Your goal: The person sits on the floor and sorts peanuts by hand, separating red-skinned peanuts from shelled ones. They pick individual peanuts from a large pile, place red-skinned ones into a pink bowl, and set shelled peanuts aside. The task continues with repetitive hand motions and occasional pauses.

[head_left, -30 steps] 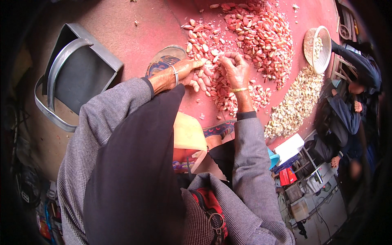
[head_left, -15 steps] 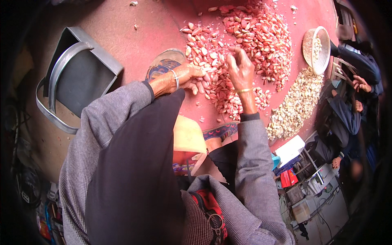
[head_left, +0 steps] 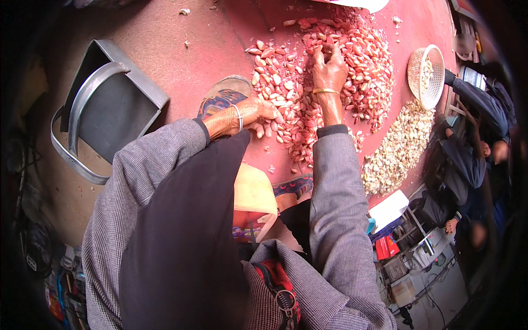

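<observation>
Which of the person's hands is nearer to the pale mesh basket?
Right. The right hand's grip is at the large reddish pile, left of the basket; the left hand's grip is farther left, beside the patterned shoe.

Grips: two, left grip (head_left: 257, 114) and right grip (head_left: 331, 68). Wristbands: two, pale one (head_left: 239, 116), yellow one (head_left: 326, 91). Patterned shoes (head_left: 227, 89): two. Heaps of reddish cloves (head_left: 369, 71): two, running together; single cloves too many to count. Heap of pale pieces (head_left: 397, 153): one. Cream basket (head_left: 436, 80): one. Grey scoop (head_left: 114, 113): one. Red packet (head_left: 386, 247): one. Co-workers (head_left: 474, 159): at least two, exact number unclear.
</observation>
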Available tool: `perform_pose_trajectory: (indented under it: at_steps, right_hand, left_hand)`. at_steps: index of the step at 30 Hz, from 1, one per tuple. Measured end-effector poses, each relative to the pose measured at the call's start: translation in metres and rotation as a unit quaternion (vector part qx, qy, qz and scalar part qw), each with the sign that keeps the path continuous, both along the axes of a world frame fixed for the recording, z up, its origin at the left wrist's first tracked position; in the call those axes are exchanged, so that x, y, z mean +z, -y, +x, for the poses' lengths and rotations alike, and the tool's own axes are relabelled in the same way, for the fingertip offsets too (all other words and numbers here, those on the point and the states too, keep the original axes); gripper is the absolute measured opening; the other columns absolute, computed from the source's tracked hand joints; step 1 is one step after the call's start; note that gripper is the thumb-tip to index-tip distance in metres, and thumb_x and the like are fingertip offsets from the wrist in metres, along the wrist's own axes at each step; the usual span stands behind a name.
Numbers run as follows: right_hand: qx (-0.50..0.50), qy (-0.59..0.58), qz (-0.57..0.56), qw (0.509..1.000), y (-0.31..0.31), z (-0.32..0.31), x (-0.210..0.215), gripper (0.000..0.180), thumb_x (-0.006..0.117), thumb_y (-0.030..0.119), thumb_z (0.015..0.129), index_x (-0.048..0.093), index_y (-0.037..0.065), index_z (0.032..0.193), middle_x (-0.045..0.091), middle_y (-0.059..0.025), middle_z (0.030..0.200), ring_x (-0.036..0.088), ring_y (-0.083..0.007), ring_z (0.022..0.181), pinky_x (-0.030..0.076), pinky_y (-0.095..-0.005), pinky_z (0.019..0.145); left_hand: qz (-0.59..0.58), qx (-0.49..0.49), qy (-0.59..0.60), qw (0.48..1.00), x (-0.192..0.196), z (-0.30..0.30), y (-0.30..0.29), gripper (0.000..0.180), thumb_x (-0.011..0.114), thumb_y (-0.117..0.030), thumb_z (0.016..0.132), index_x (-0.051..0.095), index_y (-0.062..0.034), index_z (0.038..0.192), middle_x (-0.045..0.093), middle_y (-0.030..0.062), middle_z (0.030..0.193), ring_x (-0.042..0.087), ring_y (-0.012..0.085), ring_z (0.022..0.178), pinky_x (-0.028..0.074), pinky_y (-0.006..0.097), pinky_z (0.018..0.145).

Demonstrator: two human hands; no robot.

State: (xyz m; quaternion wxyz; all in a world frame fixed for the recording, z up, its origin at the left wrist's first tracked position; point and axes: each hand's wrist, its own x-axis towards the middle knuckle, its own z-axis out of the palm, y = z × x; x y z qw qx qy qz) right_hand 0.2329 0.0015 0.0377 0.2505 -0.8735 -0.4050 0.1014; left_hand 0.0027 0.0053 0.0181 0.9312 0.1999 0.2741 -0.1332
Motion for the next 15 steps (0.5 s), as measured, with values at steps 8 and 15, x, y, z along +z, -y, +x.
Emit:
perform_pose_trajectory:
  at_steps: [8, 15]
  right_hand:
    - [-0.064, -0.155, 0.009, 0.986, 0.0, 0.002, -0.014, 0.022, 0.066, 0.016, 0.088, 0.067, -0.001, 0.101, 0.07, -0.0102, 0.073, 0.066, -0.0177, 0.065, 0.054, -0.0317, 0.06]
    - [-0.166, -0.59, 0.103, 0.784, 0.028, -0.004, 0.004, 0.011, 0.061, 0.013, 0.097, 0.064, 0.003, 0.101, 0.062, -0.0018, 0.076, 0.056, -0.0098, 0.058, 0.04, -0.0217, 0.045]
  left_hand:
    - [-0.004, -0.004, 0.017, 1.0, 0.0, -0.001, -0.003, 0.026, 0.052, -0.016, 0.102, 0.06, 0.0076, 0.108, 0.067, 0.0152, 0.089, 0.069, 0.0202, 0.071, 0.057, 0.027, 0.053]
    - [-0.021, 0.006, 0.021, 1.0, -0.004, 0.0, -0.002, 0.026, 0.051, -0.016, 0.102, 0.06, 0.0078, 0.108, 0.066, 0.0159, 0.09, 0.07, 0.0217, 0.071, 0.058, 0.028, 0.052]
